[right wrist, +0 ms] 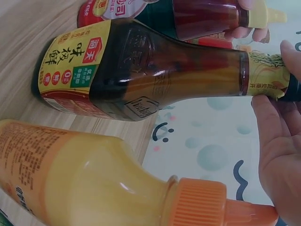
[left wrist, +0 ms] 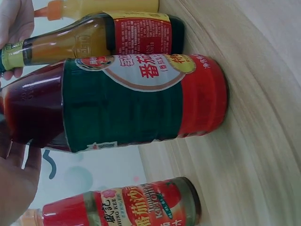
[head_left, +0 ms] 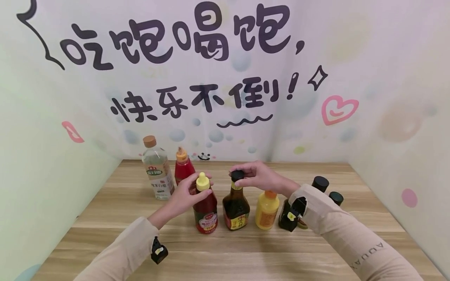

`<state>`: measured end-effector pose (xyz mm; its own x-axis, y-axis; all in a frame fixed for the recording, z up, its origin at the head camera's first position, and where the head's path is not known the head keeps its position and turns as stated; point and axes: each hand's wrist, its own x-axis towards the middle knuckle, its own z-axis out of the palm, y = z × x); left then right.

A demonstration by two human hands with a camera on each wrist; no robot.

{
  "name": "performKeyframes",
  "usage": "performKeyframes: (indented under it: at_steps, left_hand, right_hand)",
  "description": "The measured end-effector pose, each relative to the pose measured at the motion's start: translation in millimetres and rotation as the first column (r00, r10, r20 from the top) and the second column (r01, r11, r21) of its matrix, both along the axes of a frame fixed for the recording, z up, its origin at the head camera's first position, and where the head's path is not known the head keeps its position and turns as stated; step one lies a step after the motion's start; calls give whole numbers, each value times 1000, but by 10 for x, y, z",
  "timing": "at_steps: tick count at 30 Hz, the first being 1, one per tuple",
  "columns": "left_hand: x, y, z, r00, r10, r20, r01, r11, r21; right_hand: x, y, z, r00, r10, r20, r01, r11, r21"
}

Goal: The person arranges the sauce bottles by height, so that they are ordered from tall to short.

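My left hand [head_left: 183, 195] grips the upper part of a ketchup bottle [head_left: 205, 212] with a yellow nozzle cap, thumb and fingers on either side just below the cap. Dark red sauce shows above its green and red label [left wrist: 127, 103]. To its right, my right hand [head_left: 261, 176] pinches the black cap and neck of a soy sauce bottle [head_left: 236, 207]. Its tapered glass body carries a yellow and red label [right wrist: 70, 66]. Both bottles stand upright on the wooden table [head_left: 225, 257], side by side with a small gap. My right fingertips lie at the yellow neck band [right wrist: 265, 73].
A yellow squeeze bottle [head_left: 267, 210] with an orange cap stands right of the soy sauce. Dark-capped bottles [head_left: 320, 183] are partly hidden behind my right sleeve. At the back left stand a clear white vinegar bottle [head_left: 156, 171] and a red sauce bottle [head_left: 183, 169]. Printed cloth walls surround the table.
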<state>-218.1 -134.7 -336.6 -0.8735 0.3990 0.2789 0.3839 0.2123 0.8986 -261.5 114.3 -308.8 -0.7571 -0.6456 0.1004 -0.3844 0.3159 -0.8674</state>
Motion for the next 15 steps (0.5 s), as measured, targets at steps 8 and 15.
performKeyframes:
  at_steps: [8,15]
  left_hand:
    - [-171,-74,-180,1000,-29,-12,29,999,16]
    - [-212,-81,-182,999,-50,-21,50,999,0]
  right_hand:
    - [3,-10,16,1000,10,4,-10,1000,-11]
    - [11,-2,16,1000,3,-7,-4,1000,-8]
